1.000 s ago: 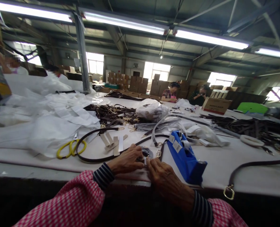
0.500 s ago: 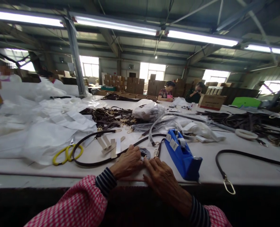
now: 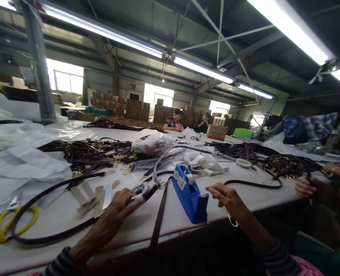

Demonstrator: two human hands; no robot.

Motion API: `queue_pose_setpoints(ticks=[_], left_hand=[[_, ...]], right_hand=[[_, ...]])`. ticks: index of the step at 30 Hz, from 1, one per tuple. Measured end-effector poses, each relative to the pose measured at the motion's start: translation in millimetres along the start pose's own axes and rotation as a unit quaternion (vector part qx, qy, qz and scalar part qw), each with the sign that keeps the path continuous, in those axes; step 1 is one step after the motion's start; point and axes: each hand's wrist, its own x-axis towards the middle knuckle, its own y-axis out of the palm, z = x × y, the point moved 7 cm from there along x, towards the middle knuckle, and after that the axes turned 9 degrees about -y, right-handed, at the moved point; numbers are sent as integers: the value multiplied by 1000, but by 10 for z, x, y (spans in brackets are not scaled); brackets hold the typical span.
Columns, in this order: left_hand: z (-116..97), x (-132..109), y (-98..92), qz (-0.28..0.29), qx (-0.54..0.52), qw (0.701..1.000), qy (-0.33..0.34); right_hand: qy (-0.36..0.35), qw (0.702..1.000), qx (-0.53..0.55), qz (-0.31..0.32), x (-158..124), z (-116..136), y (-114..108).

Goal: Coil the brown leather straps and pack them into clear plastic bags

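Table (image 3: 172, 224), white-topped, in a workshop hall. Left hand (image 3: 120, 209): forearm low over the near edge, grip pinching the white-wrapped end of a dark strap (image 3: 150, 188). This end points away and right, long axis toward the blue tape dispenser (image 3: 188, 195). Right hand (image 3: 227, 197): palm down at the edge, grip curled on a second strap (image 3: 253, 184) running right. Beyond: heaped straps (image 3: 95, 149).

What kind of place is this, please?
Probably a factory workshop: heaps of dark straps with gold clasps on a long table, stacked cardboard boxes behind, workers at the far end. The left hand grips one strap.
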Motion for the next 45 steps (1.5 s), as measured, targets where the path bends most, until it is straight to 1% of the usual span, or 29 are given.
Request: queue_pose_setpoints(ticks=[1, 3, 5, 7, 10, 13, 15, 17, 20, 21, 22, 26, 28, 31, 33, 34, 35, 36, 38, 39, 41, 42, 43, 45], left_hand=[[-11, -8, -45, -2, -29, 1000, -10], [-24, -34, -101, -6, -76, 997, -31], [-8, -66, -100, 2, -124, 991, -56], [32, -100, -56, 20, -189, 979, -80], [113, -148, 28, 47, -303, 945, -111], [203, -172, 92, 59, -387, 910, -138], [263, -179, 112, 63, -423, 891, -155], [298, -192, 97, 59, -440, 881, -165], [280, -234, 21, 46, -424, 890, -162], [261, -248, -4, 42, -411, 896, -160], [239, -259, -25, 39, -397, 903, -159], [97, -274, -63, 15, -351, 925, -143], [-5, -287, -55, 4, -333, 934, -131], [-142, -326, -33, -5, -318, 941, -115], [-213, -353, -11, -5, -302, 948, -101], [-243, -363, 1, -7, -289, 953, -94], [-270, -373, 19, -11, -274, 958, -89], [-293, -382, 43, -15, -260, 962, -86], [-334, -405, 100, -29, -244, 965, -89], [-354, -419, 130, -37, -241, 966, -90], [-395, -452, 190, -47, -224, 969, -89], [-413, -469, 208, -52, -211, 972, -85], [-427, -486, 219, -57, -196, 976, -79], [-435, -516, 215, -72, -165, 981, -65]], right_hand=[[29, 999, 19, 36, 27, -52, 60], [58, 995, 40, 71, 64, -67, 152], [72, 993, 55, 81, 91, -28, 216], [89, 990, 72, 85, 112, 12, 266], [113, 986, 95, 82, 142, 43, 326], [142, 981, 120, 49, 136, 17, 362], [155, 978, 141, -3, 87, -18, 351], [134, 976, 158, -68, -2, -14, 305], [63, 969, 182, -152, -215, 68, 229], [54, 965, 194, -171, -299, 85, 222], [59, 960, 209, -179, -377, 84, 237], [150, 937, 282, -142, -572, -66, 452], [165, 928, 306, -133, -611, -192, 527], [173, 936, 275, -137, -704, -457, 543], [195, 948, 226, -112, -799, -609, 562], [203, 953, 207, -86, -841, -632, 592], [199, 959, 199, -41, -866, -593, 656], [172, 964, 204, -9, -871, -480, 717], [112, 965, 235, 39, -845, -118, 888], [93, 960, 259, 57, -817, 85, 1005], [63, 944, 319, 61, -712, 460, 1251], [52, 935, 346, 63, -647, 608, 1382], [43, 926, 369, 62, -583, 720, 1506], [33, 917, 391, 67, -477, 847, 1721]])
